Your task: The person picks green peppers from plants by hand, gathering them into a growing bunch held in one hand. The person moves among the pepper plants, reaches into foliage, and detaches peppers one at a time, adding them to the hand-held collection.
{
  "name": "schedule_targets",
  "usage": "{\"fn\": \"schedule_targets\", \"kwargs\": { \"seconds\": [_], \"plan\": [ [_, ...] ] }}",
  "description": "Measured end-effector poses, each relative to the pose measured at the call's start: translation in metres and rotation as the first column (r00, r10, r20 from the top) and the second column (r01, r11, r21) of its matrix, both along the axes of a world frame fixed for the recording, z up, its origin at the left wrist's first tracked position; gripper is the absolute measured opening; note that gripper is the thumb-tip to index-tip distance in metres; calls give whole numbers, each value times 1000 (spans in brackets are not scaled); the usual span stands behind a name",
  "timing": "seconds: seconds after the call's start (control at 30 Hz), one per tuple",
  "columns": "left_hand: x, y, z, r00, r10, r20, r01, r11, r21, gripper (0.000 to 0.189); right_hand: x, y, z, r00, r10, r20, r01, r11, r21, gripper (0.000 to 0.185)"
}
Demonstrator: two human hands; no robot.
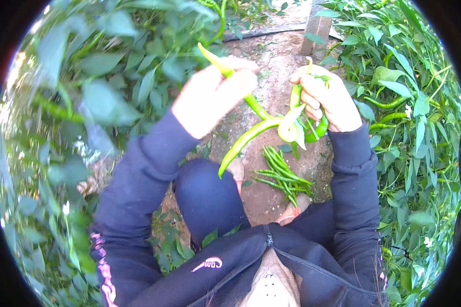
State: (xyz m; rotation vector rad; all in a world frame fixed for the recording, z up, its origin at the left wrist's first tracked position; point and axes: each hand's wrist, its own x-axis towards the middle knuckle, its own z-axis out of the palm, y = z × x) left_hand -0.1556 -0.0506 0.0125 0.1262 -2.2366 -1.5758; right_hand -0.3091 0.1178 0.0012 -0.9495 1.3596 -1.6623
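My left hand (211, 96) is closed around a long green chili pepper (258, 107). Its pale tip sticks out past my fingers on one side, and its other end reaches toward the middle. My right hand (330, 98) grips a small bunch of green chili peppers (296, 96), with a few leaves among them. One curved pepper (240, 140) hangs out from this bunch toward my left knee. The fingers hide part of the bunch. On the soil below lies a pile of thin green chili peppers (282, 172), between my feet.
Dense pepper plants (100, 61) stand on my left, close to my arm. More pepper plants (403, 96) with hanging peppers and white flowers line my right. A post (315, 34) rises from the bare soil path (269, 50) ahead. My bent knee (211, 195) is below my left hand.
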Motion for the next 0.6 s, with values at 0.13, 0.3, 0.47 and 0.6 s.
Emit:
{"fn": "schedule_targets", "kwargs": {
  "seconds": [0.13,0.3,0.47,0.6],
  "plan": [
    [36,40,-37,920,-386,62,323,841,433,37,49,4,6,996,64,57,-61,997,-53,21],
    [81,70,-65,946,-324,-27,244,652,718,25,105,-8,7,881,41,-471,9,995,103,22],
    [104,83,-87,998,-55,10,29,654,756,28,143,-24,-39,873,-79,-482,3,988,-156,31],
    [126,68,-101,995,29,93,-94,533,841,30,135,-21,-39,702,-137,-699,80,990,-114,41]
  ]
}}
